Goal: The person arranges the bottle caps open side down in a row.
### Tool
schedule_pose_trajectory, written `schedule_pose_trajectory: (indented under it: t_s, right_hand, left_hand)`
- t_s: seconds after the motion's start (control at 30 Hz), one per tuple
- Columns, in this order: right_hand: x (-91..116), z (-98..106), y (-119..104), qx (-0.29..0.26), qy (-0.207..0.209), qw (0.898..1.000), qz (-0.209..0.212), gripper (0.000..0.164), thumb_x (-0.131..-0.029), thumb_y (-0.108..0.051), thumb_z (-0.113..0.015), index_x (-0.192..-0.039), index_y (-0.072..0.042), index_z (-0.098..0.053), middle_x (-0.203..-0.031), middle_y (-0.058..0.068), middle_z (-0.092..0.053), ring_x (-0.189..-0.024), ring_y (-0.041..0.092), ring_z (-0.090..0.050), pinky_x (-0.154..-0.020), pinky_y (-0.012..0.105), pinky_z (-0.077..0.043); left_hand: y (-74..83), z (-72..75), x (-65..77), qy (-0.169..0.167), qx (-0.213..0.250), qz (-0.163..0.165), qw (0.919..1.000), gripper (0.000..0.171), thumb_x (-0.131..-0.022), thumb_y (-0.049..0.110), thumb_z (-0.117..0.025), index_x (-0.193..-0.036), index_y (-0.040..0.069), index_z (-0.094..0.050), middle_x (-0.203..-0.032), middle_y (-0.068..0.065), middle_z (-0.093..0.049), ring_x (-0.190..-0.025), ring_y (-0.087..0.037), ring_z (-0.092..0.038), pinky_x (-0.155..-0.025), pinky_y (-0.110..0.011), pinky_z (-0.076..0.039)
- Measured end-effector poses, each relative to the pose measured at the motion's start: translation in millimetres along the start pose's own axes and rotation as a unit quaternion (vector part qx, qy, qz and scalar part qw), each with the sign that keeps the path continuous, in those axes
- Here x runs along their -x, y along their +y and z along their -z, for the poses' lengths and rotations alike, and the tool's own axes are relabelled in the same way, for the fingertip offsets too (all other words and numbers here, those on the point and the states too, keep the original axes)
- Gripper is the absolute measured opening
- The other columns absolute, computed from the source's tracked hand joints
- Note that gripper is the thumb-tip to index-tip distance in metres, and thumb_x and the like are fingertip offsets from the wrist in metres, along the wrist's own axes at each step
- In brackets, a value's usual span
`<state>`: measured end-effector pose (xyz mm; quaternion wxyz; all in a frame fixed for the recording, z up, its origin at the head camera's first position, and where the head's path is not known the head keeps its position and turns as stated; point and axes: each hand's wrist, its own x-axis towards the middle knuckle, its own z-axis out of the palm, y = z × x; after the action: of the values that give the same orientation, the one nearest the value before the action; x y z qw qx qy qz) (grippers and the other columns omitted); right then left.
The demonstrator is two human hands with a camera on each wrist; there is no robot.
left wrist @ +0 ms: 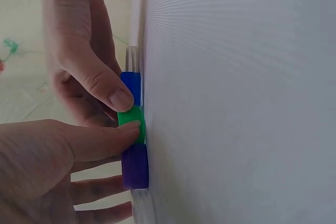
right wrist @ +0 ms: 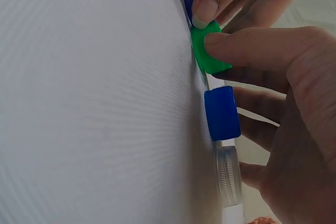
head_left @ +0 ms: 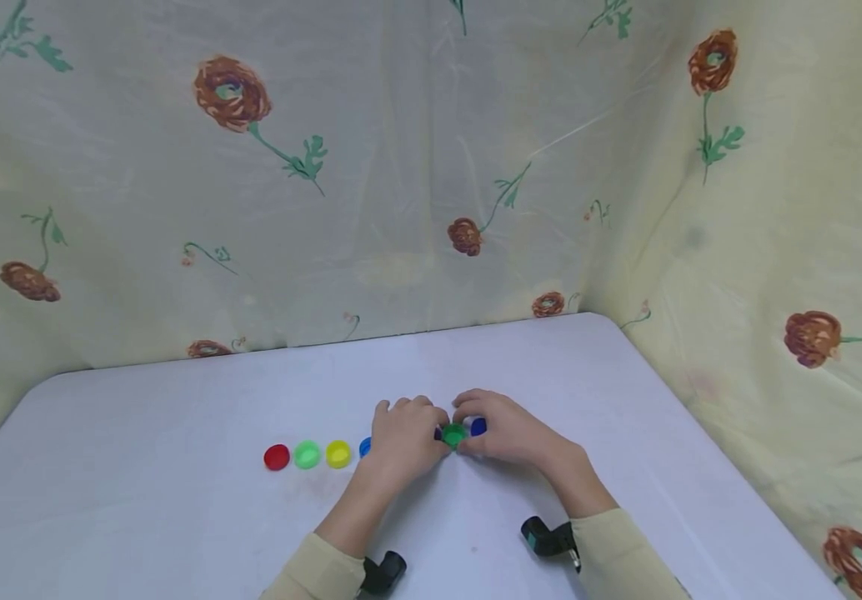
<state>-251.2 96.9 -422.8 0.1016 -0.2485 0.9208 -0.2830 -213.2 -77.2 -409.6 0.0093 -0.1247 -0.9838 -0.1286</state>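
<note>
A green bottle cap (head_left: 453,434) sits on the white table between my two hands. My left hand (head_left: 408,435) and my right hand (head_left: 504,427) both pinch it, each with the thumb on the near side and fingers behind. In the left wrist view, a purple cap (left wrist: 135,166) stands right beside the green one, by my left fingers. On the other side, a blue cap (right wrist: 222,113) lies near my right fingers with a small gap to the green cap. Past it is a clear ridged cap (right wrist: 228,176). Another clear cap (left wrist: 143,206) stands beyond the purple one.
Leftward along the same row lie a red cap (head_left: 277,457), a light green cap (head_left: 307,454), a yellow cap (head_left: 338,453) and a blue cap (head_left: 365,447), partly hidden by my left hand. A flowered curtain (head_left: 386,167) hangs behind the white table (head_left: 138,517).
</note>
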Motion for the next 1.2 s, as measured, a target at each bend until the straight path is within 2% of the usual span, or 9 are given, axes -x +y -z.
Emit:
schedule_pose_trajectory:
  t_s: [0.2, 0.53, 0.73, 1.03, 1.2]
  right_hand:
    - [-0.2, -1.6, -1.5, -0.001, 0.002, 1.0, 0.009, 0.024, -0.082, -0.02, -0.077, -0.106, -0.018, -0.073, -0.137, 0.006, -0.06, -0.134, 0.031, -0.052, -0.11, 0.05, -0.044]
    - [1.7, -2.9, 2.4, -0.013, 0.017, 0.999, 0.026, 0.019, -0.082, -0.019, -0.071, -0.101, -0.019, -0.067, -0.136, 0.007, -0.062, -0.132, 0.03, -0.054, -0.11, 0.05, -0.044]
    - [2.9, -2.4, 1.1, -0.038, 0.024, 0.999, 0.021, 0.014, -0.082, -0.02, -0.068, -0.096, -0.02, -0.066, -0.137, 0.007, -0.061, -0.133, 0.032, -0.052, -0.11, 0.053, -0.043]
    - [1.2, 0.5, -3.0, -0.065, 0.028, 0.997, -0.001, 0.006, -0.082, -0.022, -0.063, -0.086, -0.017, -0.062, -0.14, 0.009, -0.059, -0.134, 0.032, -0.052, -0.108, 0.051, -0.044]
    - [0.4, 3.4, -3.4, -0.075, 0.034, 0.997, 0.004, 0.008, -0.083, -0.024, -0.062, -0.081, -0.016, -0.06, -0.141, 0.01, -0.058, -0.136, 0.035, -0.05, -0.109, 0.053, -0.043]
  left_hand:
    - [0.5, 0.9, 0.5, 0.006, 0.005, -0.008, 0.9999, 0.025, -0.085, 0.031, -0.078, -0.108, 0.021, -0.077, -0.106, 0.0, -0.073, -0.105, -0.025, -0.065, -0.108, -0.063, -0.038]
    - [3.8, 5.7, 2.6, 0.017, 0.02, -0.019, 0.9995, 0.022, -0.085, 0.027, -0.077, -0.106, 0.018, -0.077, -0.111, -0.001, -0.073, -0.11, -0.026, -0.065, -0.109, -0.066, -0.035]
    - [1.7, 4.9, 4.3, 0.029, 0.021, -0.023, 0.9991, 0.025, -0.084, 0.028, -0.079, -0.107, 0.02, -0.076, -0.113, 0.0, -0.073, -0.111, -0.026, -0.065, -0.108, -0.064, -0.037]
    - [-0.2, 6.0, 5.9, 0.054, 0.023, -0.033, 0.9977, 0.026, -0.087, 0.031, -0.076, -0.11, 0.02, -0.076, -0.116, -0.001, -0.073, -0.114, -0.027, -0.066, -0.107, -0.063, -0.04]
    - [1.0, 7.9, 5.6, 0.065, 0.019, -0.038, 0.997, 0.023, -0.088, 0.031, -0.075, -0.109, 0.021, -0.077, -0.115, -0.001, -0.074, -0.113, -0.027, -0.066, -0.107, -0.064, -0.039]
